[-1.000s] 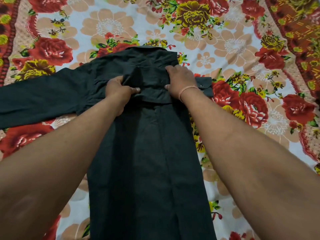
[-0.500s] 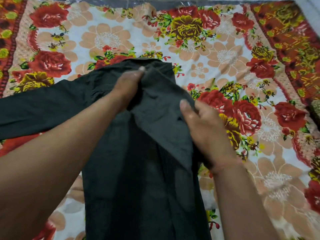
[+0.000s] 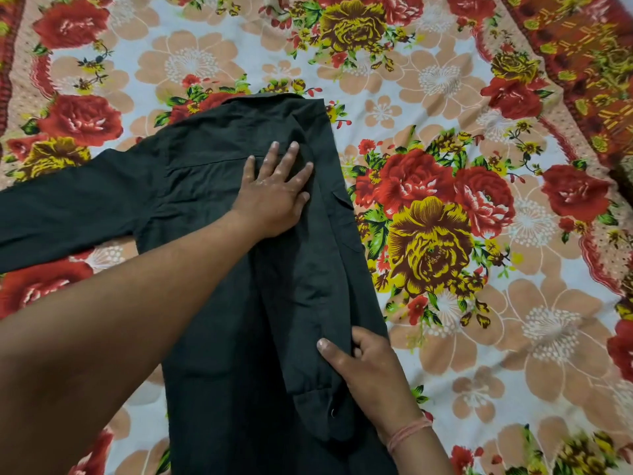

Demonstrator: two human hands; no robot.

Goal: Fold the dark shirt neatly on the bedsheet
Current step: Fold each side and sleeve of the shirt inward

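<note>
Flatly pressed above, pinched below

Matte and finely woven, the dark shirt (image 3: 212,186) lies back-up in the middle of the bedsheet (image 3: 445,80), a lightly wrinkled cloth printed with large red, yellow and peach flowers on a pale ground. Its collar (image 3: 267,97) sits at 12 o'clock and its hem runs out of view at 6. One spread sleeve (image 3: 68,214) stretches flat toward 9 o'clock. The folded sleeve (image 3: 308,303) lies down over the body along the 3 o'clock edge, a long soft band ending in a cuff (image 3: 318,416) near 5 o'clock. The left forearm crosses from 8 o'clock and hides part of the shirt's body. The left hand (image 3: 274,197) rests palm-down just below the collar, its fingers straight and slightly spread, pressing the cloth. The right hand (image 3: 370,375), with a thread band (image 3: 407,433) on its wrist, pinches the folded sleeve's edge at 5 o'clock, thumb on top and fingers curled beneath.
</note>
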